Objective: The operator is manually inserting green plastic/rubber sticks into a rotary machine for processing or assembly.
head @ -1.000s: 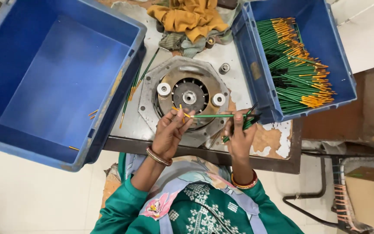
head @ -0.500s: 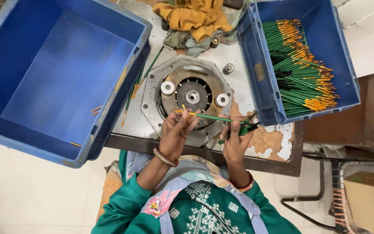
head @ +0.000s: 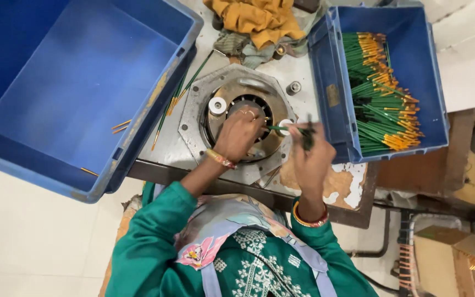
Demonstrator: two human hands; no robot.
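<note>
I am curling my left hand [head: 239,133] over the round metal fixture [head: 236,122], fingers pinching one end of a thin green stick [head: 282,129]. My right hand [head: 311,155] is closing around a dark bunch of sticks [head: 307,137] just beside the blue bin of green sticks [head: 381,88].

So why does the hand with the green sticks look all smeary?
Head view: the right hand and its sticks are motion-blurred; the left hand and the bin look sharper; light is soft, with no strong glare.
</note>
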